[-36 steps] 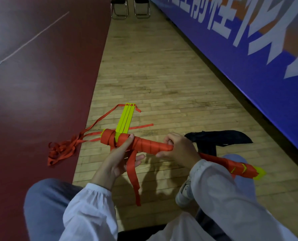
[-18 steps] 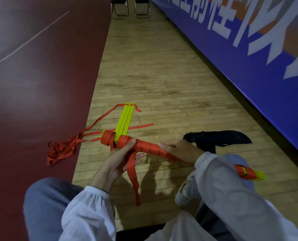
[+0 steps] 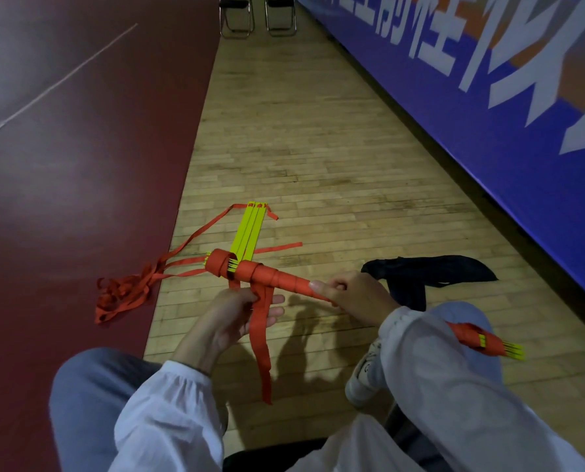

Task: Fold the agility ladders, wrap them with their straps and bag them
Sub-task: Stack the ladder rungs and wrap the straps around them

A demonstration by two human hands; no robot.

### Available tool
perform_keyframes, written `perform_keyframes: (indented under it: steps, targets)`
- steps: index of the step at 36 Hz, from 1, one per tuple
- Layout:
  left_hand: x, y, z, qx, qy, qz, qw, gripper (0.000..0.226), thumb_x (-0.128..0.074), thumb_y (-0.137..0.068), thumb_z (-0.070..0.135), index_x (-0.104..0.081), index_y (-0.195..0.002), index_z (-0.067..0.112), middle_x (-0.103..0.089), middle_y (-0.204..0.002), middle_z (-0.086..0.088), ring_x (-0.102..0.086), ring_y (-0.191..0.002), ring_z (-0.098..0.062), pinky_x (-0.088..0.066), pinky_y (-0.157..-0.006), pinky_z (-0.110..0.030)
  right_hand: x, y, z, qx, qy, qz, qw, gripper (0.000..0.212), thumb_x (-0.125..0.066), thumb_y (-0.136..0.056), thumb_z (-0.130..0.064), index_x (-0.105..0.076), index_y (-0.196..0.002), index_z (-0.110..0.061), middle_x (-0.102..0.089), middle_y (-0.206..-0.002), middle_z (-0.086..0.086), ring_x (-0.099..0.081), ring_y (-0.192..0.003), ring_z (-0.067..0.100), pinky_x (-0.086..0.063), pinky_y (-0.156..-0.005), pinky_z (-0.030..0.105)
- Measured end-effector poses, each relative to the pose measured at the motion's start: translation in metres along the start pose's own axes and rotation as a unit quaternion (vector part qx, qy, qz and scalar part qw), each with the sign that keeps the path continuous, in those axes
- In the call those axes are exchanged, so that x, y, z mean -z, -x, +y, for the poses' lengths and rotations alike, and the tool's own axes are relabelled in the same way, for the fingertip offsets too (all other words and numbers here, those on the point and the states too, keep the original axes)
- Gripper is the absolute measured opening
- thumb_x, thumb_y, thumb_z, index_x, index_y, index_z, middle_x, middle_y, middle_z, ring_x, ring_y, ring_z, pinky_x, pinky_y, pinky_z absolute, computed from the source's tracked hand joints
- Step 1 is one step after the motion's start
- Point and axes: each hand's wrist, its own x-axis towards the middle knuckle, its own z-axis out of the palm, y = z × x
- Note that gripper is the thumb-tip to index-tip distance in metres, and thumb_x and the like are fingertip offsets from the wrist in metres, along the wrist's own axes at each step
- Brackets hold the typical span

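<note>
the wrapped ladder bundle, a long roll of yellow slats wound in red strap, was held across the middle of the view above the wooden floor. its left end showed yellow slat tips under a thick red coil. its right end stuck out past the person's right knee, with the stretch between hidden behind the right sleeve.

the right hand gripped the roll near its middle, fingers curled round it and the thumb lying flat along the red wrap. the left hand sat just below the roll's left part, fingers curled and pinching the loose strap end, which hung from the roll down past the palm toward the floor.

behind the roll, a second ladder lay folded on the floor, its yellow slats stacked side by side and pointing away. whether the roll touched it could not be told. its red straps trailed left into a loose strap pile on the dark red court surface.

a black bag lay crumpled on the floor just right of the right hand. a white shoe showed below the right forearm. a blue banner ran along the right side, and two chairs stood at the far end.
</note>
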Motion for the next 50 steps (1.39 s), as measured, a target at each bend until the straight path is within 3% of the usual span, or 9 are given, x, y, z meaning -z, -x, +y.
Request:
perform_keyframes:
  steps: [5,13,22,25,29,31,34,41,50]
  targets:
    - [-0.001,0.000,0.000,-0.012,-0.017,0.021,1.000,0.027,-0.038,-0.097,-0.006,-0.050,-0.118,-0.018,-0.073,-0.074,-0.016,-0.071,-0.057,-0.022,-0.055,-0.046,-0.025,0.003,0.004,-0.004,-0.022,0.004,0.027,0.999,0.047,-0.053,-0.080,-0.071,-0.070,-0.092,-0.028,-0.066,-0.088,-0.008,-0.062,-0.083,0.013,-0.049,-0.079,0.033]
    - [-0.010,-0.005,-0.005,-0.043,-0.007,0.035,0.998,0.013,-0.046,-0.093,-0.010,-0.059,-0.094,-0.013,-0.072,-0.069,-0.013,-0.070,-0.054,-0.021,-0.055,-0.046,-0.026,-0.004,0.011,-0.010,-0.006,0.037,0.032,0.999,0.046,-0.063,-0.076,-0.066,-0.057,-0.096,-0.024,-0.060,-0.092,-0.009,-0.058,-0.083,0.011,-0.044,-0.072,0.029]
    - [-0.014,-0.007,-0.010,-0.031,0.036,0.046,0.998,0.017,-0.047,-0.093,-0.002,-0.059,-0.103,-0.008,-0.067,-0.096,-0.021,-0.073,-0.065,-0.023,-0.057,-0.049,-0.028,-0.014,0.008,-0.004,0.009,0.053,0.056,0.997,0.054,-0.072,-0.067,-0.065,-0.053,-0.098,-0.025,-0.058,-0.098,-0.008,-0.056,-0.088,0.011,-0.046,-0.075,0.029]
    - [-0.013,-0.007,-0.010,-0.036,0.035,0.060,0.997,0.020,-0.058,-0.093,0.014,-0.062,-0.102,-0.005,-0.069,-0.092,-0.019,-0.073,-0.065,-0.024,-0.057,-0.048,-0.029,-0.011,0.007,-0.002,0.029,0.050,0.022,0.998,0.048,-0.068,-0.075,-0.063,-0.051,-0.101,-0.026,-0.056,-0.102,-0.007,-0.054,-0.091,0.012,-0.042,-0.076,0.029]
    - [-0.013,-0.005,-0.014,-0.048,0.033,0.063,0.996,0.024,-0.059,-0.094,0.016,-0.061,-0.102,-0.006,-0.069,-0.085,-0.018,-0.072,-0.062,-0.024,-0.057,-0.049,-0.030,0.003,0.004,0.003,0.015,-0.004,-0.043,0.999,0.033,-0.058,-0.089,-0.051,-0.062,-0.108,-0.024,-0.061,-0.110,-0.004,-0.058,-0.100,0.013,-0.046,-0.087,0.032]
    - [-0.014,-0.005,-0.015,-0.049,0.036,0.058,0.996,0.025,-0.058,-0.094,0.016,-0.060,-0.105,-0.007,-0.070,-0.085,-0.018,-0.072,-0.063,-0.025,-0.057,-0.050,-0.030,0.006,0.002,0.003,0.025,-0.005,-0.060,0.998,0.022,-0.060,-0.090,-0.045,-0.067,-0.096,-0.025,-0.064,-0.105,-0.002,-0.060,-0.097,0.015,-0.047,-0.090,0.037]
    - [-0.014,-0.005,-0.014,-0.045,0.039,0.051,0.997,0.027,-0.058,-0.094,0.017,-0.059,-0.109,-0.006,-0.071,-0.083,-0.016,-0.072,-0.065,-0.025,-0.057,-0.049,-0.029,0.003,0.000,0.003,0.033,0.003,-0.051,0.998,0.018,-0.063,-0.088,-0.040,-0.064,-0.077,-0.026,-0.064,-0.093,0.000,-0.061,-0.087,0.020,-0.047,-0.082,0.038]
    - [-0.012,-0.005,-0.010,-0.020,0.026,0.033,0.999,0.034,-0.053,-0.096,0.026,-0.058,-0.115,-0.001,-0.069,-0.093,-0.015,-0.073,-0.066,-0.024,-0.057,-0.047,-0.028,-0.003,-0.001,0.003,0.023,-0.004,0.018,1.000,0.031,-0.074,-0.077,-0.041,-0.069,-0.099,-0.020,-0.062,-0.106,-0.004,-0.059,-0.096,0.014,-0.048,-0.086,0.033]
    - [-0.015,-0.014,-0.013,-0.008,0.013,0.055,0.998,0.037,-0.059,-0.091,0.038,-0.065,-0.104,0.004,-0.071,-0.087,-0.012,-0.072,-0.064,-0.021,-0.056,-0.048,-0.028,-0.009,0.005,-0.003,0.064,0.001,0.080,0.995,0.027,-0.083,-0.067,-0.031,-0.068,-0.085,-0.018,-0.057,-0.089,-0.008,-0.055,-0.082,0.011,-0.047,-0.076,0.030]
